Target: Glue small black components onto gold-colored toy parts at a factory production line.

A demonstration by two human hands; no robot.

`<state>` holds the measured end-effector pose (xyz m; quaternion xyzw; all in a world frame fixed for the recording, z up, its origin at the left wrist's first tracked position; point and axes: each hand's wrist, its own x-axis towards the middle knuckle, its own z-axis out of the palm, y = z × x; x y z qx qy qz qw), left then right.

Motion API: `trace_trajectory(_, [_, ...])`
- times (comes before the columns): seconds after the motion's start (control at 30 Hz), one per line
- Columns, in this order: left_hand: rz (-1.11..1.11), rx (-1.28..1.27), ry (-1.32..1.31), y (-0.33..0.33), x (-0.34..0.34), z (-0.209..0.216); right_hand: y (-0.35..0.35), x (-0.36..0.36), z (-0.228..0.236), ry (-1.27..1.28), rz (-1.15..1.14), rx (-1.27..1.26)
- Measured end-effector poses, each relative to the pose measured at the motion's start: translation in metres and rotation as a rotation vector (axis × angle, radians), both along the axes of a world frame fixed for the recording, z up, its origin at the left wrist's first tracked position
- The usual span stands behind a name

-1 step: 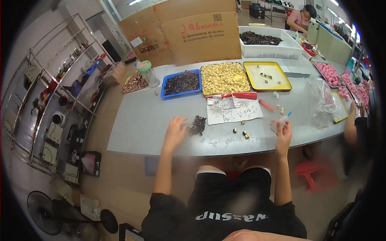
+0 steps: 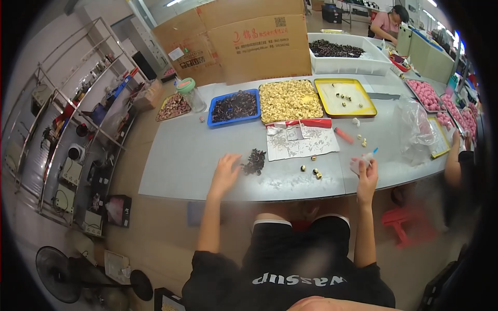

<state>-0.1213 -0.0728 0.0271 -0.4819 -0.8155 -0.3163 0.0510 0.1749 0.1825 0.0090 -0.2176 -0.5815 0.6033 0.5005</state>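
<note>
The left hand lies on the grey table, fingers spread and open, its fingertips just beside a small dark pile of pieces; it holds nothing. The right hand is raised at the table's near edge, closed around a small clear bottle with a blue tip. Between the hands, 3 small gold pieces lie loose on the table. Just beyond them is a white sheet with a red strip along its far edge, and an orange stick lies to its right. Farther back stand 3 trays in a row: a blue tray of dark pieces, a heap of yellow pieces, and a yellow tray with a few gold bits. A crumpled clear bag sits to the right. Behind the trays stand cardboard boxes and a white bin of dark pieces.
</note>
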Motion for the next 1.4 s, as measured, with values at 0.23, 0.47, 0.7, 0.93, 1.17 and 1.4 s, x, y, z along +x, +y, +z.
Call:
trace_trajectory(0.23, [-0.056, 0.009, -0.051, -0.006, 0.001, -0.018, 0.006, 0.027, -0.021, -0.063, -0.045, -0.065])
trace_trajectory(0.47, [0.009, 0.042, -0.144, 0.0, -0.004, -0.02, 0.022, 0.022, -0.017, -0.094, 0.079, -0.02])
trace_trajectory(0.7, [0.089, 0.272, -0.232, 0.018, -0.012, -0.005, 0.052, 0.0, -0.004, -0.177, 0.184, -0.089])
trace_trajectory(0.93, [-0.195, 0.383, -0.619, 0.111, 0.024, 0.008, 0.102, -0.091, 0.028, -0.125, 0.462, -0.095])
trace_trajectory(1.17, [-0.388, 0.125, -0.494, 0.173, 0.057, -0.006, 0.115, -0.133, 0.013, -0.143, 0.683, -0.236])
trace_trajectory(1.4, [-0.287, 0.238, -0.445, 0.162, 0.044, -0.027, 0.113, -0.132, -0.008, 0.014, 0.524, -0.497])
